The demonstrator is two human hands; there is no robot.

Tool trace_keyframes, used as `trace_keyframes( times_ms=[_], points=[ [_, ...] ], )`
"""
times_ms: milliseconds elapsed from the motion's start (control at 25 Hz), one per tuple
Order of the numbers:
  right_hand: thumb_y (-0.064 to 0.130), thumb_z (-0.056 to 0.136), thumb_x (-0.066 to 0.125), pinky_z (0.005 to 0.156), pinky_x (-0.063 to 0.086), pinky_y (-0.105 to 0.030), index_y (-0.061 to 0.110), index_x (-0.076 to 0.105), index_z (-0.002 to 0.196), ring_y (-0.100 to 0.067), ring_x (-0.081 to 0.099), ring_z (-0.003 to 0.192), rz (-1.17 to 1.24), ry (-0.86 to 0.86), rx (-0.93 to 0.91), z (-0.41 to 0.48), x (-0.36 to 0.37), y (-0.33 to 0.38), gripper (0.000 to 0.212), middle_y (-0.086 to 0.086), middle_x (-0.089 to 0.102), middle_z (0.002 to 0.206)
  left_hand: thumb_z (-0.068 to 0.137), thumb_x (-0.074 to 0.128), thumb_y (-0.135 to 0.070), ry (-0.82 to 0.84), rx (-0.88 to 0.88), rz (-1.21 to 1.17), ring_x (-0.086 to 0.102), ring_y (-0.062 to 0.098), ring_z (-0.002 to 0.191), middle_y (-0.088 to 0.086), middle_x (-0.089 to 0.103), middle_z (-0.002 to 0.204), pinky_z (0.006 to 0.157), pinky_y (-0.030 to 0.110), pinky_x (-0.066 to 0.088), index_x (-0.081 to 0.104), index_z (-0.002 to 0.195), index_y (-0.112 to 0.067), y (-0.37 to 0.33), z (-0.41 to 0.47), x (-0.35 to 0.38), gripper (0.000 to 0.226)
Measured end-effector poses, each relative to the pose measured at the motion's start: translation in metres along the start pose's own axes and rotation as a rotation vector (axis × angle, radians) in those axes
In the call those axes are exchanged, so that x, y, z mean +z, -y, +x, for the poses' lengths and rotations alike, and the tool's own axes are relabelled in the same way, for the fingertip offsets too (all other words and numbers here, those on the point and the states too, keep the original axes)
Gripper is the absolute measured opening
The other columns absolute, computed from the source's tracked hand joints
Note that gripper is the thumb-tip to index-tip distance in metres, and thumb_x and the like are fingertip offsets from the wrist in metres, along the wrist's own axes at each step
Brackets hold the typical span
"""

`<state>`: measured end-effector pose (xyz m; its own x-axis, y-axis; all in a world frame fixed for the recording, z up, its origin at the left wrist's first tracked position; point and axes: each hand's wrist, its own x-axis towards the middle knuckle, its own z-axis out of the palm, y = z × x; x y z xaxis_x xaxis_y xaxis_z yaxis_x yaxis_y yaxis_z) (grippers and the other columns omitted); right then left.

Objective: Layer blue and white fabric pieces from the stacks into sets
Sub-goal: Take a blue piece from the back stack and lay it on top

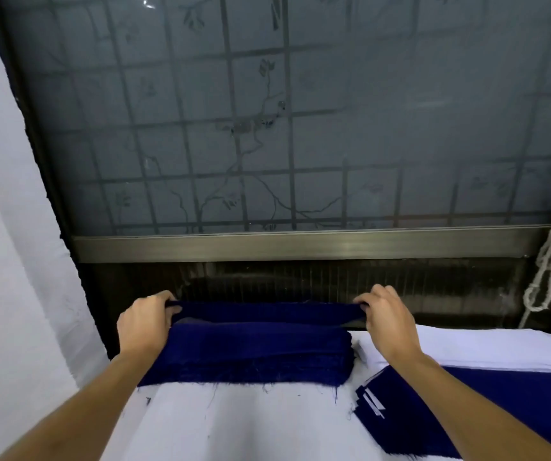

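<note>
Both arms reach straight out across the worktop (234,427), which is covered in white cloth. The left hand (144,322) and right hand (387,319) are set wide apart. Each is knuckles-up and pinches one far corner of the top blue piece (267,311) between thumb and curled fingers. That piece is lifted and pulled taut above the blue stack (254,354), which sits at the worktop's far edge with frayed threads along its near side. Just right of it lies the white stack (467,347). Nearer, under the right forearm, is a layered set (400,420) of blue with white slivers showing at its corner. Behind is a glass pane (300,128) etched with a grid and branches, and a white rope (546,261) hangs at the right.
</note>
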<state>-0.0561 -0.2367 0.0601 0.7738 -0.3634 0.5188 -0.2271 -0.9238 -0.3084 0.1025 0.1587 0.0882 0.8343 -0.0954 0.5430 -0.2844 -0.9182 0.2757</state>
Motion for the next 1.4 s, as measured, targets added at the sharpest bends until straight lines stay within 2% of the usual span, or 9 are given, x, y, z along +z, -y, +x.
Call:
trace_keyframes(
  times_ms=[320,480,600,760,960,1080,1160,1280,1400],
  points=[
    [0.011,0.099,0.061,0.075,0.055,-0.027,0.017,0.073,0.112,-0.012,0.061,0.089,0.180,-0.202,0.071,-0.068,-0.080,-0.029,0.018,0.005,0.064,0.104,0.097,0.064,-0.007,-0.124,-0.001,-0.496,0.059,0.001,0.076,-0.015,0.066,0.091,0.063,0.014,0.043,0.073,0.103,-0.031,-0.028,-0.051,-0.047,0.026],
    [-0.001,0.092,0.065,0.079,0.046,-0.010,0.020,0.071,0.105,-0.003,0.061,0.092,0.320,-0.170,0.074,-0.150,-0.091,-0.055,0.026,0.010,0.066,0.104,0.092,0.064,0.008,-0.128,-0.058,-0.695,0.064,0.006,0.091,-0.008,0.071,0.103,0.076,0.018,0.050,0.075,0.095,-0.022,-0.025,-0.135,-0.038,0.032],
    [-0.010,0.087,0.068,0.083,0.047,-0.005,0.024,0.072,0.099,-0.003,0.064,0.098,0.417,-0.079,0.097,-0.213,-0.080,-0.069,0.036,0.010,0.069,0.108,0.088,0.070,0.009,-0.076,-0.101,-0.692,0.064,0.014,0.100,-0.005,0.072,0.109,0.086,0.018,0.046,0.074,0.080,-0.021,-0.019,-0.190,-0.022,0.031],
    [-0.013,0.082,0.061,0.089,0.053,-0.029,0.026,0.069,0.074,-0.004,0.064,0.102,0.431,0.067,0.176,-0.252,-0.059,-0.078,0.041,0.019,0.071,0.099,0.084,0.061,0.017,0.075,-0.192,-0.676,0.063,0.013,0.105,-0.008,0.069,0.110,0.084,0.012,0.043,0.071,0.066,-0.022,-0.006,-0.231,0.002,0.044],
    [-0.017,0.074,0.054,0.084,0.037,-0.006,0.028,0.066,0.061,-0.001,0.060,0.097,0.261,0.129,0.097,-0.251,-0.053,-0.079,0.048,0.026,0.067,0.088,0.071,0.043,0.030,0.131,-0.157,-0.559,0.064,0.021,0.096,-0.002,0.068,0.100,0.077,-0.005,0.034,0.062,0.051,-0.017,0.004,-0.239,0.017,0.055],
    [-0.013,0.079,0.052,0.079,0.044,-0.016,0.024,0.061,0.059,-0.006,0.058,0.088,0.238,0.105,0.082,-0.254,-0.054,-0.079,0.043,0.021,0.066,0.082,0.071,0.041,0.032,0.137,-0.151,-0.507,0.061,0.016,0.090,0.004,0.067,0.098,0.076,-0.007,0.030,0.060,0.048,-0.014,0.002,-0.239,0.020,0.055],
    [-0.010,0.082,0.052,0.076,0.046,-0.024,0.018,0.061,0.055,-0.008,0.058,0.084,0.260,0.094,0.063,-0.255,-0.054,-0.080,0.040,0.017,0.065,0.077,0.074,0.040,0.031,0.138,-0.157,-0.487,0.060,0.012,0.087,0.006,0.066,0.100,0.076,-0.003,0.034,0.061,0.049,-0.011,0.001,-0.241,0.021,0.053],
    [-0.008,0.082,0.053,0.075,0.045,-0.023,0.019,0.064,0.052,-0.009,0.057,0.085,0.319,0.087,0.075,-0.255,-0.058,-0.082,0.042,0.015,0.066,0.074,0.078,0.043,0.025,0.145,-0.170,-0.447,0.060,0.018,0.094,0.003,0.067,0.108,0.086,0.022,0.040,0.063,0.052,-0.007,0.002,-0.242,0.020,0.045],
    [0.001,0.084,0.058,0.069,0.046,-0.022,0.021,0.062,0.053,-0.008,0.054,0.085,0.282,0.087,0.089,-0.257,-0.058,-0.079,0.037,0.018,0.064,0.072,0.088,0.050,0.003,0.165,-0.287,-0.459,0.064,0.012,0.080,-0.012,0.068,0.108,0.070,0.026,0.046,0.067,0.050,-0.007,0.001,-0.244,0.016,0.042]
  ],
)
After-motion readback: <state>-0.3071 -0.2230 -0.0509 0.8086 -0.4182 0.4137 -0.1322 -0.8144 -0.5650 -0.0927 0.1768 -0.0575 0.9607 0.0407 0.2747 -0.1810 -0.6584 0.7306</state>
